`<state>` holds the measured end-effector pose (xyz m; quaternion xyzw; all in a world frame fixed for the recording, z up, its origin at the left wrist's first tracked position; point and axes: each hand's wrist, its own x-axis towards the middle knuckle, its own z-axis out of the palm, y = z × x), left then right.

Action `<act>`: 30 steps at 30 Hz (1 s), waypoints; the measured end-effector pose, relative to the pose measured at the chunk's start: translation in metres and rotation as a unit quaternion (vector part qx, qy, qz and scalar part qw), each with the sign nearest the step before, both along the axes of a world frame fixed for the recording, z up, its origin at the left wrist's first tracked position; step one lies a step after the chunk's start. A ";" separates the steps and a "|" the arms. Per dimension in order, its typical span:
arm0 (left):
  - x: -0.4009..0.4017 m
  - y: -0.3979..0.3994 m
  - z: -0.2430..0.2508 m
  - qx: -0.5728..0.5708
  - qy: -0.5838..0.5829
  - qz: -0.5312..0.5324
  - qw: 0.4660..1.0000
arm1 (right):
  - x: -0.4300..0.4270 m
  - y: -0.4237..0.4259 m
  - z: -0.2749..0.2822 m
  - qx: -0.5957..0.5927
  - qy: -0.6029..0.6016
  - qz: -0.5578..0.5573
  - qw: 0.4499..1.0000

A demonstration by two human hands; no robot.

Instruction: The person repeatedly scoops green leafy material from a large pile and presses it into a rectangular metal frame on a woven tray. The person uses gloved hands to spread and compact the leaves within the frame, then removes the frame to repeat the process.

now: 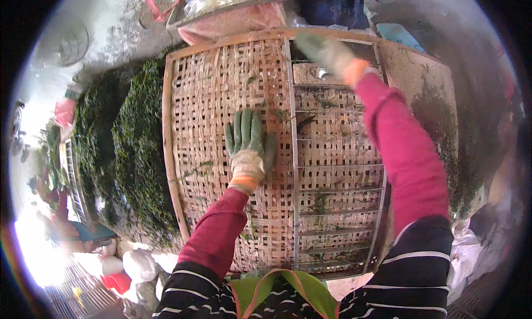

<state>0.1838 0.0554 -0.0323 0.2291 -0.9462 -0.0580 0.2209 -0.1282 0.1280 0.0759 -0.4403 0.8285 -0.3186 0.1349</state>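
Observation:
My left hand (245,142), in a green-coated work glove with an orange cuff, is over a woven bamboo tray (208,82). Its palm faces down and its fingers are stretched out with nothing in them. Whether it presses on the weave or hovers just above, I cannot tell. My right hand (322,51), in a matching glove, is blurred at the far right part of the tray's wooden frame, above the top of a metal ladder-like rack (296,153). What its fingers do is not clear. Scattered green leaves (320,202) cling to the weave.
Heaps of green leaves (141,153) lie left of the tray. Beyond its far edge stands a bin (232,22) with plastic bags in it, beside a dark blue thing (332,5). A light blue container (399,36) is far right. White sacks (139,265) sit at the lower left.

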 end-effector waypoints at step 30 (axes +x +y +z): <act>0.067 -0.084 -0.008 0.023 0.176 0.014 0.984 | 0.026 -0.004 0.063 -0.328 -0.346 -0.007 0.879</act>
